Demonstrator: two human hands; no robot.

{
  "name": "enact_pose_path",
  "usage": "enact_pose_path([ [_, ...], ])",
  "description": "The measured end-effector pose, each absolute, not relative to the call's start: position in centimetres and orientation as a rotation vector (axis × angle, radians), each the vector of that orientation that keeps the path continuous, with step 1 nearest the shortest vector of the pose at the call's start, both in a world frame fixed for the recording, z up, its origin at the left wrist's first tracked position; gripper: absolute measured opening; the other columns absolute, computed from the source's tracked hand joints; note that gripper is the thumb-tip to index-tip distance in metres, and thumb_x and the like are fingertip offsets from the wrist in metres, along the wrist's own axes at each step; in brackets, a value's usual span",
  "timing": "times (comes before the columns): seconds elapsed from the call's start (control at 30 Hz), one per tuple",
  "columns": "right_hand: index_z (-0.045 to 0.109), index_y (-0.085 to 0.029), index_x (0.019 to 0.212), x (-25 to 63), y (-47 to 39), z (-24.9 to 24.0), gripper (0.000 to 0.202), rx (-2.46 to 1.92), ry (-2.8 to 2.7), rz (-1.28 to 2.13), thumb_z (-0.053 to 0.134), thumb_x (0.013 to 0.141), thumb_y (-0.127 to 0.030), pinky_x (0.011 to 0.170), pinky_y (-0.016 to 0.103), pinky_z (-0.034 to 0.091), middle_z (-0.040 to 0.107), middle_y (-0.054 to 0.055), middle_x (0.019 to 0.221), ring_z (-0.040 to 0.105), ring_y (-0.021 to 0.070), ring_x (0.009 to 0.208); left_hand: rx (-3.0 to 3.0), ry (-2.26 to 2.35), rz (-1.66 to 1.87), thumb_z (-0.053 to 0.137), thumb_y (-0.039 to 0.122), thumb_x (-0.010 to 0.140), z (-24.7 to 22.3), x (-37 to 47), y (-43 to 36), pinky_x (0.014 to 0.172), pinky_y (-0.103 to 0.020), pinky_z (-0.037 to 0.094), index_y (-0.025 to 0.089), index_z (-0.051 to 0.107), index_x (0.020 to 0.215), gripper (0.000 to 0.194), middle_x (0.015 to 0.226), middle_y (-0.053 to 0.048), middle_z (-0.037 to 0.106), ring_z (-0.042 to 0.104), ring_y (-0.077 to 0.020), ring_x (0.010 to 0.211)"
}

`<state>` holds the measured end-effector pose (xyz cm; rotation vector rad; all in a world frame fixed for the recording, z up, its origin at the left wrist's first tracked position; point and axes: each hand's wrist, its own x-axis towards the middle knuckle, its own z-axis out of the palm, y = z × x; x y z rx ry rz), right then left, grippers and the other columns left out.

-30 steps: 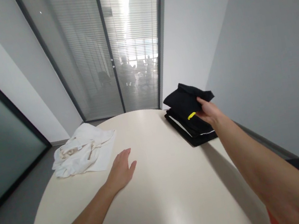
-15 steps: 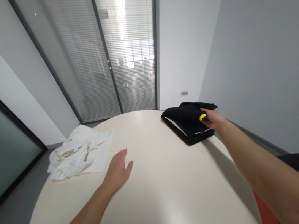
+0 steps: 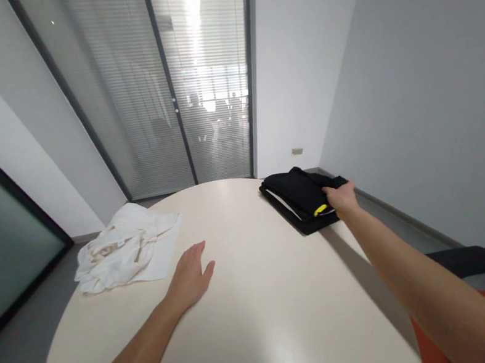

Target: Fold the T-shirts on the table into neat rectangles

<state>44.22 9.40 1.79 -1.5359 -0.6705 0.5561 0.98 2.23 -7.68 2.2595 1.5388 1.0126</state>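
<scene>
Hands well apart; R hand (image 3: 341, 196) on R edge of black cloth (image 3: 293, 190) w/ yellow bit (image 3: 321, 209), atop dark stack (image 3: 310, 227), far R of tbl (image 3: 253, 292), can't tell if gripping; L hand (image 3: 190, 277) empty, thumb out, near white cloth (image 3: 129, 242)

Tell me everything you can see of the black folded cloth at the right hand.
The black folded cloth looks like soft, matte fabric, folded into a low, slightly uneven bundle with a bright yellow patch at its near edge. It lies atop a stack at the far right of the pale table; beneath it show a thin white edge and another black layer. The right hand is at its right side, fingers on the fabric; whether they grip it is unclear.
</scene>
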Motion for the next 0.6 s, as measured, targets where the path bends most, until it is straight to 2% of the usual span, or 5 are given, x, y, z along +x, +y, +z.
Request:
enact_pose_path([
  [0.1, 0.031, -0.016, 0.148, 43.7, 9.2, 2.8, 0.081, -1.841, -0.879, -0.128, 0.066, 0.075, -0.016, 0.115, 0.055, 0.028, 0.033, 0.021, 0.154, 0.032, 0.0351, 0.141, 2.361, 1.566, 0.963, 0.053, 0.038, 0.090, -8.0, 0.9, 2.3, 0.112, -0.050, 0.037, 0.013, 0.053, 0.132, 0.049, 0.135, -0.020, 0.059, 0.053, -0.0327, 0.128],
  [0.17, 0.045, -0.018, 0.142, 43.2, 9.6, 3.5, 0.063, -1.861, -1.136, -0.369, 0.060, 0.081, -0.019, 0.113, 0.061, 0.025, 0.040, 0.018, 0.151, 0.033, 0.0374, 0.140, 2.416, 1.576, 0.952, 0.050, 0.037, 0.091, -8.3, 0.9, 2.4, 0.111, -0.051, 0.039, 0.012, 0.052, 0.133, 0.049, 0.135, -0.020, 0.059, 0.053, -0.0320, 0.127],
  [0.27, 0.065, -0.020, 0.124, 42.9, 11.1, 4.1, 0.039, -1.764, -1.656, -0.296, 0.048, 0.088, -0.021, 0.109, 0.050, 0.036, 0.064, 0.013, 0.127, 0.053, 0.0312, 0.123, 2.469, 1.590, 0.933, 0.048, 0.036, 0.093, -8.5, 0.7, 2.5, 0.111, -0.051, 0.040, 0.010, 0.050, 0.134, 0.049, 0.135, -0.020, 0.059, 0.053, -0.0309, 0.127],
  [0.37, 0.070, -0.019, 0.119, 43.3, 13.3, 3.9, 0.037, -1.748, -2.000, -0.135, 0.047, 0.090, -0.023, 0.106, 0.039, 0.041, 0.069, 0.011, 0.120, 0.060, 0.0267, 0.115, 2.494, 1.597, 0.903, 0.048, 0.036, 0.094, -8.6, 0.6, 2.6, 0.111, -0.050, 0.041, 0.011, 0.049, 0.135, 0.049, 0.135, -0.018, 0.058, 0.053, -0.0302, 0.127],
  [0.6, 0.054, -0.019, 0.143, 45.9, 15.9, 3.1, 0.066, -2.146, -1.890, 0.168, 0.033, 0.097, -0.062, 0.110, 0.057, 0.035, 0.053, 0.016, 0.144, 0.051, 0.0367, 0.131, 2.495, 1.614, 0.885, 0.049, 0.035, 0.093, -8.3, 0.7, 2.7, 0.111, -0.049, 0.041, 0.009, 0.050, 0.134, 0.048, 0.134, -0.019, 0.059, 0.053, -0.0299, 0.126],
])
